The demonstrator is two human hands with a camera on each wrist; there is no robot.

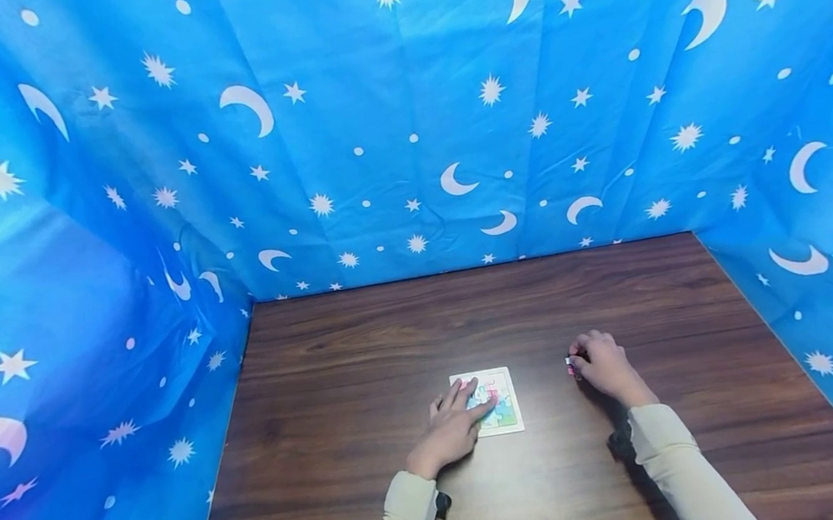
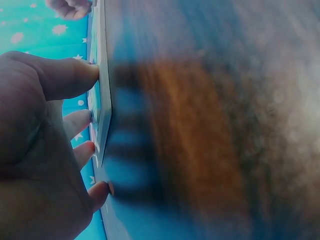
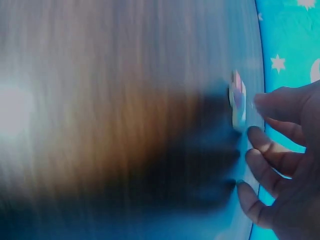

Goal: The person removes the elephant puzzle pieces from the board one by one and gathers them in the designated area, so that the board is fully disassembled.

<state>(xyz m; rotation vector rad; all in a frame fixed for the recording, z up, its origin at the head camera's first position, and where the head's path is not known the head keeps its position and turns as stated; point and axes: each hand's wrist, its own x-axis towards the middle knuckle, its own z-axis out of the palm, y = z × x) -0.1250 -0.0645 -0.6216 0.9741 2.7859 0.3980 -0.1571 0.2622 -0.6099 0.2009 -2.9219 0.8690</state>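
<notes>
"What's nearest on your feed?"
"Two pale sleeves [image 1: 672,453] at the near side. Then the left hand [image 1: 448,431], relaxed and spread, its fingertips on the puzzle board [image 1: 515,405]; any print there is too small for me to read."
"And the right hand [image 1: 607,365]?"
"Farther right, loosely bent and, as I see it, released. My right wrist view shows a gap between its thumb and a loose puzzle piece [image 3: 238,102]; from the head view the fingers crowd that piece."
"Room to move?"
"I've got bare wood between board and piece, and both sit well apart from the table's [image 1: 319,345] left, right and far edges."
"Anything only the left wrist gives you?"
"The board's thick pale side, and the little finger [image 2: 99,195] past its rim."
"Farthest?"
"A blue curtain [image 1: 367,64] with moons and stars, along the far edge."
</notes>
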